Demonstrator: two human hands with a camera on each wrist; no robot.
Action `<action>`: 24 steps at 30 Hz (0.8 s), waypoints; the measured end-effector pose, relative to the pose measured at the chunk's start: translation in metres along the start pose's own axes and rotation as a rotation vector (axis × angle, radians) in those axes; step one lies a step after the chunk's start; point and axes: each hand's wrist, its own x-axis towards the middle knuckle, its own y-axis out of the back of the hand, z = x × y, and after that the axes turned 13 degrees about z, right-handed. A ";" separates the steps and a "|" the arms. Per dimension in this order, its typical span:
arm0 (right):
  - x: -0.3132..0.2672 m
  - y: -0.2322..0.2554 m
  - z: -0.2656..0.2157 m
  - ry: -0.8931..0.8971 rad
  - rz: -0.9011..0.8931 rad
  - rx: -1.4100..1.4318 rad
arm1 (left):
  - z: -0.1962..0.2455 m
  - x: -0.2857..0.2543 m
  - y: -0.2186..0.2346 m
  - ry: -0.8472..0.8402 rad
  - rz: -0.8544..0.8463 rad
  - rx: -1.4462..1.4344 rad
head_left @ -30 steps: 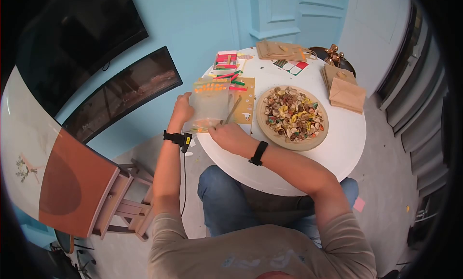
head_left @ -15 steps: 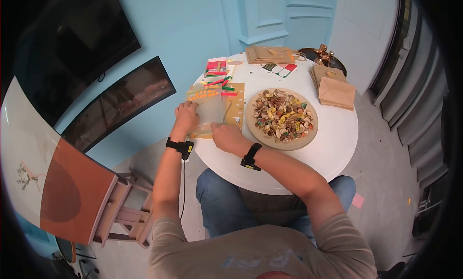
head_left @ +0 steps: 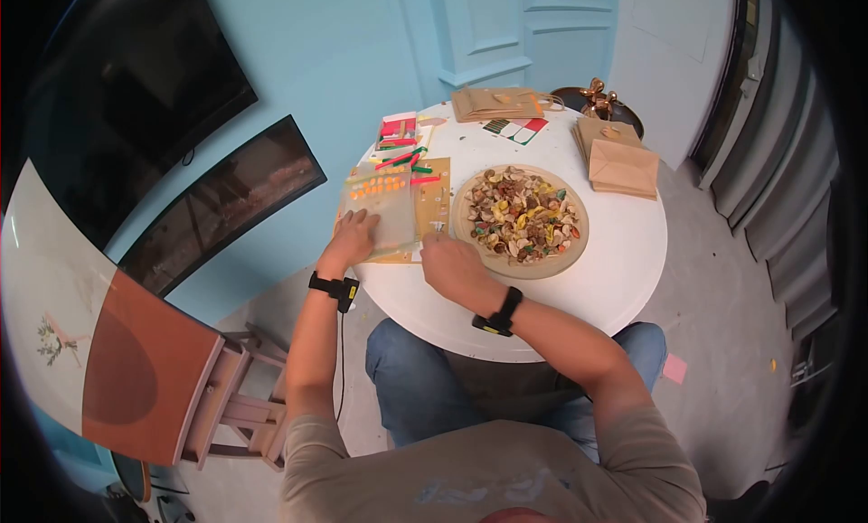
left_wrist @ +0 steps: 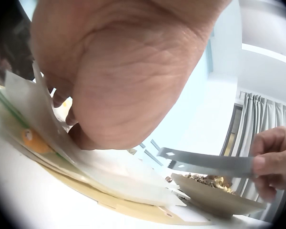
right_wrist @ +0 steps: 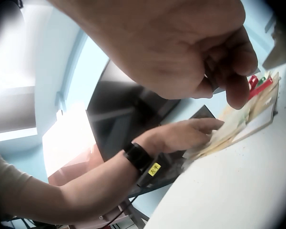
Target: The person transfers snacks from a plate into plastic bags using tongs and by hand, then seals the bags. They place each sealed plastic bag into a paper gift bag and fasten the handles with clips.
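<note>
My left hand (head_left: pixel 353 238) rests on a translucent plastic pouch (head_left: pixel 392 217) at the table's left side, its fingers reaching over the sheet. Several orange pieces (head_left: pixel 378 188) show in rows near the pouch's far end. Under the pouch lies a tan board (head_left: pixel 438 193). Metal tweezers (left_wrist: pixel 209 163) with toothed tips are pinched in my right hand (head_left: pixel 458 268), just right of the pouch; they point toward it in the left wrist view. Beside that hand stands a round tan plate (head_left: pixel 535 271) heaped with dried, mixed-coloured pieces (head_left: pixel 523 214).
Red and green strips (head_left: pixel 425 179) lie beyond the pouch, with a red and white box (head_left: pixel 398 128) behind them. Kraft paper bags (head_left: pixel 624 172) are stacked at the right and more paper bags (head_left: pixel 493 104) at the back. A printed card (head_left: pixel 517 131) lies near these.
The pouch has come down from a raised position onto the board. My left hand moved from its left edge onto its surface, while my right hand drew back to the right with the tweezers.
</note>
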 end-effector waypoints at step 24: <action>-0.003 -0.014 0.004 0.157 -0.187 0.119 | 0.084 -0.024 0.081 0.271 0.557 -0.342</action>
